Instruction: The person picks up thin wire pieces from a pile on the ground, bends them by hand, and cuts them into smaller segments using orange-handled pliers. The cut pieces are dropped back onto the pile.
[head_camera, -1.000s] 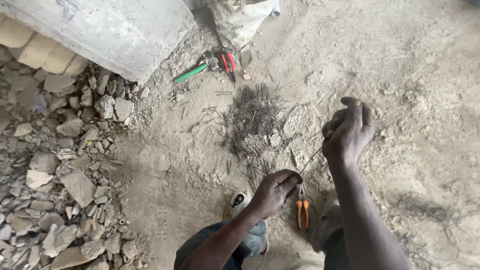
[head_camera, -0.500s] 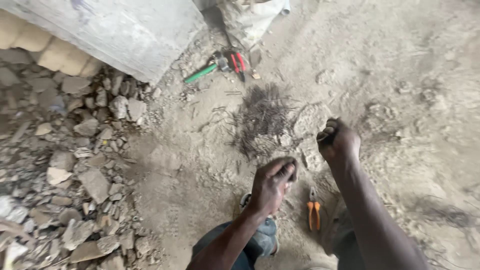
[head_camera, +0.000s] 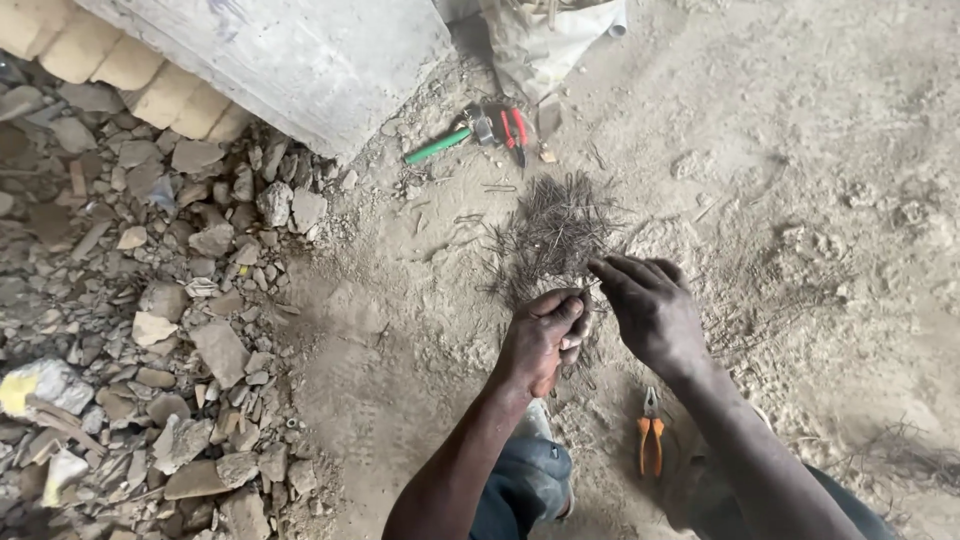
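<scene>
Sandy, dusty ground fills the view from above. Both hands have come together at the near edge of a pile of thin dark wire pieces (head_camera: 556, 235) in the middle of the scene. A second ago the right hand (head_camera: 652, 312) was raised to the right, drawing out a strand, and the left hand (head_camera: 540, 340) sat beside the orange-handled pliers (head_camera: 651, 440). Those pliers now lie untouched on the ground, near and to the right, between the person's knees. The left hand's grip is pressed together, curled around what looks like a few wire pieces, though the strands are too thin to be certain. The right hand's fingers are loosely spread, tips reaching to the pile and the left fist. Farther off lie a green-handled hammer (head_camera: 445, 144) and red-handled cutters (head_camera: 512, 130) beside a concrete block (head_camera: 290, 60). Broken rubble (head_camera: 150, 300) covers the left side.
</scene>
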